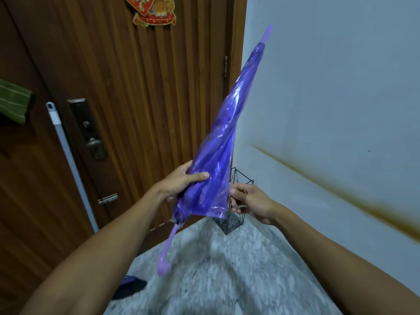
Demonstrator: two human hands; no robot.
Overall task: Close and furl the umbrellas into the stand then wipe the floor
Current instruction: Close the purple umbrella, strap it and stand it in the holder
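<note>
Head view: a person holds a closed purple umbrella (pixel 218 155) up in the air, slanted, its tip pointing up and to the right toward the wall (pixel 341 87) and its hooked handle (pixel 167 253) hanging down over the floor (pixel 227 280). The left hand (pixel 181 180) is clamped around the lower part of the loose, see-through canopy, thumb lying across the front of the folds. The right hand (pixel 250 202) is just beside the canopy's right edge, fingers curled and pinching at the plastic there; whether it truly grips the fabric or only touches it, I cannot tell. The two hands are apart, one on each side of the umbrella.

Behind the umbrella's lower end, in the corner where the wooden door (pixel 136 98) meets the wall, stands a black wire stand (pixel 229 221) on the floor; the umbrella is above and in front of it, not inside. A mop pole (pixel 70 160) leans against the door on the left, near the lock (pixel 89 130). A green cloth (pixel 13 101) hangs at the left edge. A dark purple thing (pixel 130 286) lies on the floor near the left forearm, too blurred to name. A brown streak (pixel 341 192) crosses the wall.
</note>
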